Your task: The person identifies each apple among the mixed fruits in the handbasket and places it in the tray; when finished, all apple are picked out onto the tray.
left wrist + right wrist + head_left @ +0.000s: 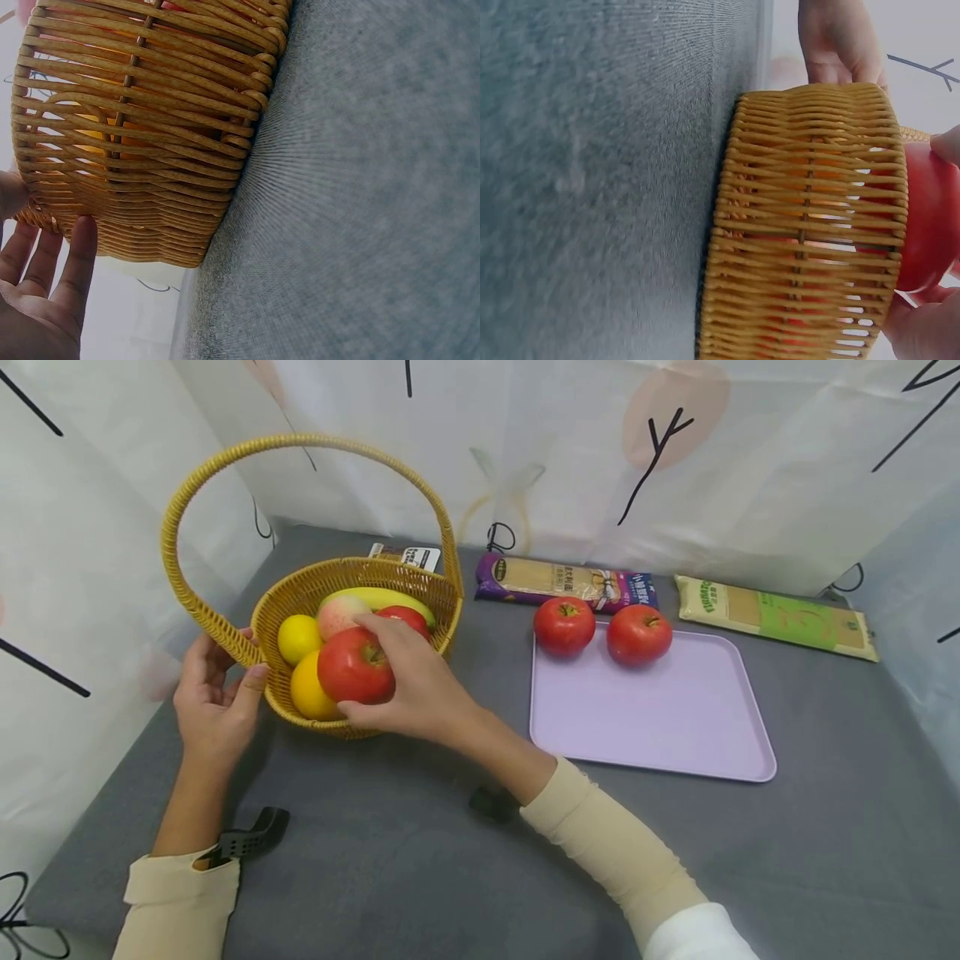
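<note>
A yellow wicker basket [315, 578] with a tall arched handle stands on the left of the grey table. My left hand [217, 702] holds its rim at the handle's foot, thumb at the top edge and fingers against the outer weave. In my right hand [420, 685] is a red apple [354, 667], gripped between thumb and fingers over the basket's near side. Inside the basket lie a lemon [298, 637], an orange [310, 685], a peach [342, 613], a banana [386, 597] and another red apple [408, 617], partly hidden by my right hand.
Right of the basket lies a lilac tray [652, 718], with two red apples [564, 625] at its back left edge. Behind it are a purple noodle packet [562, 581] and a green one [780, 614]. Another packet [420, 557] shows behind the basket. Patterned curtains [555, 460] border the table.
</note>
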Demonstrator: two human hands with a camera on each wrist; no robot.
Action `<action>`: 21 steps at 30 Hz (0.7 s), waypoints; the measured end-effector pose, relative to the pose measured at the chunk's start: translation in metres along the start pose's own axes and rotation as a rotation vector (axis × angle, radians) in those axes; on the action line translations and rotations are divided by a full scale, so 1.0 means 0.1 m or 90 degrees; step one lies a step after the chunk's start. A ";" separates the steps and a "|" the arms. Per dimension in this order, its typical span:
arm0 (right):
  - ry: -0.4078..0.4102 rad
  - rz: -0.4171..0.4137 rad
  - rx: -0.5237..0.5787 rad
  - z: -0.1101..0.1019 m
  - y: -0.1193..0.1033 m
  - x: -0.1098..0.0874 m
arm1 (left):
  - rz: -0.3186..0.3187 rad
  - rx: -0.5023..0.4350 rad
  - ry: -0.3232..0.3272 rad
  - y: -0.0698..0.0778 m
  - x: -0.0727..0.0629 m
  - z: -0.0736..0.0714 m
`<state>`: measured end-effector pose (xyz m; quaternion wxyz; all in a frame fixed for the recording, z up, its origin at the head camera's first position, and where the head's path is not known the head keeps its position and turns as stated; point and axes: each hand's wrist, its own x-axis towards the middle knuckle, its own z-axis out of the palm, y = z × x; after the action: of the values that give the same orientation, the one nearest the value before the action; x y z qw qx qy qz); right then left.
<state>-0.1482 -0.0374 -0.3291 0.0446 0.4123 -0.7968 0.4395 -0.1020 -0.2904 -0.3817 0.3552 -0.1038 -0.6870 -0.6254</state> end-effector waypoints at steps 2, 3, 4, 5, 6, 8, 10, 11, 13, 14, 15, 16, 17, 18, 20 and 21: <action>0.016 -0.002 0.007 -0.03 0.01 -0.03 | -0.001 -0.001 0.000 0.00 0.00 0.00; 0.023 -0.005 0.010 -0.05 0.01 -0.05 | -0.001 0.002 -0.001 0.00 0.00 0.00; 0.029 -0.009 0.013 -0.06 0.01 -0.06 | -0.002 0.005 -0.002 0.00 0.00 0.01; 0.034 -0.013 0.014 -0.08 0.02 -0.07 | -0.003 0.010 -0.002 0.00 0.00 0.01; 0.039 -0.018 0.016 -0.10 0.02 -0.09 | -0.003 0.012 -0.003 0.00 0.00 0.01; 0.052 -0.038 0.012 -0.14 0.01 -0.11 | -0.003 0.017 -0.004 0.00 0.00 0.01; 0.062 -0.049 0.002 -0.18 0.00 -0.14 | -0.004 0.019 -0.004 0.00 0.00 0.01; 0.065 -0.049 -0.004 -0.19 -0.01 -0.15 | -0.004 0.019 -0.004 0.00 -0.01 0.01; 0.070 -0.044 -0.014 -0.23 -0.02 -0.18 | -0.005 0.016 -0.003 0.00 -0.01 0.01; 0.071 -0.039 -0.017 -0.25 -0.02 -0.20 | -0.005 0.010 -0.002 0.00 -0.01 0.01; 0.073 -0.033 -0.017 -0.26 -0.02 -0.21 | -0.005 0.007 -0.001 0.00 -0.01 0.01; 0.074 -0.028 -0.019 -0.28 -0.03 -0.23 | -0.005 0.003 0.000 0.00 -0.01 0.01; 0.075 -0.024 -0.018 -0.29 -0.02 -0.24 | -0.003 0.002 0.001 0.00 -0.01 0.01; 0.075 -0.022 -0.020 -0.30 -0.02 -0.25 | -0.002 -0.004 0.002 0.00 -0.01 0.01; 0.072 -0.010 -0.015 -0.32 -0.01 -0.27 | 0.001 -0.005 0.004 0.00 -0.01 0.01; 0.070 0.001 -0.009 -0.33 0.00 -0.28 | 0.003 -0.005 0.004 0.00 0.00 0.01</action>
<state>-0.1393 0.0036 -0.3212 0.0909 0.3861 -0.7967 0.4560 -0.1020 -0.2892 -0.3817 0.3584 -0.1045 -0.6833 -0.6275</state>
